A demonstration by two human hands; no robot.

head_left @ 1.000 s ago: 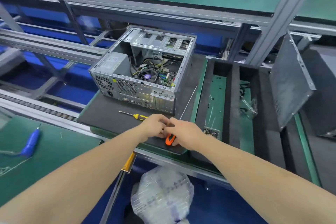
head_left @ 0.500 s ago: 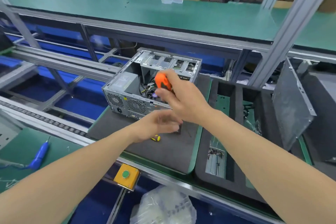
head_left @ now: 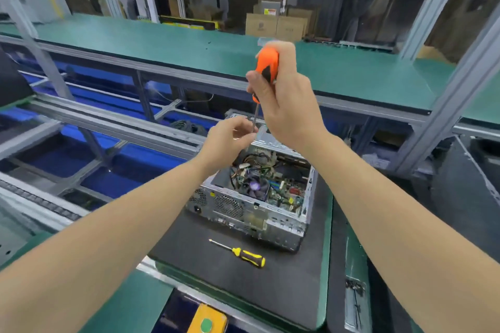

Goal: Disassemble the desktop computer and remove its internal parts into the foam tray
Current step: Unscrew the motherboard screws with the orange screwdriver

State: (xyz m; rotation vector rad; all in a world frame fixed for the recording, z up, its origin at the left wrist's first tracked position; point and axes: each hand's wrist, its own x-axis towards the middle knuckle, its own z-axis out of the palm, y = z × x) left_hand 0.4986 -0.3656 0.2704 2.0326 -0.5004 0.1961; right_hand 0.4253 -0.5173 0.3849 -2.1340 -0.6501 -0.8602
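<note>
Both hands are lifting higher than a moment ago, carrying the orange screwdriver [head_left: 267,65] up over the case. Nearest, a yellow screwdriver [head_left: 243,253] is lying on the black mat [head_left: 216,284], just before the opened desktop computer [head_left: 254,197], which is sitting beside the foam tray [head_left: 336,251]. Above, the left hand [head_left: 224,140] is pinching the shaft with its fingers [head_left: 243,127]; the right hand [head_left: 286,105] is clenching the handle.

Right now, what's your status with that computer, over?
Right hand grips orange screwdriver, upright above open computer case. Left hand pinches its shaft. Yellow screwdriver lies on mat, out of the way.
</note>
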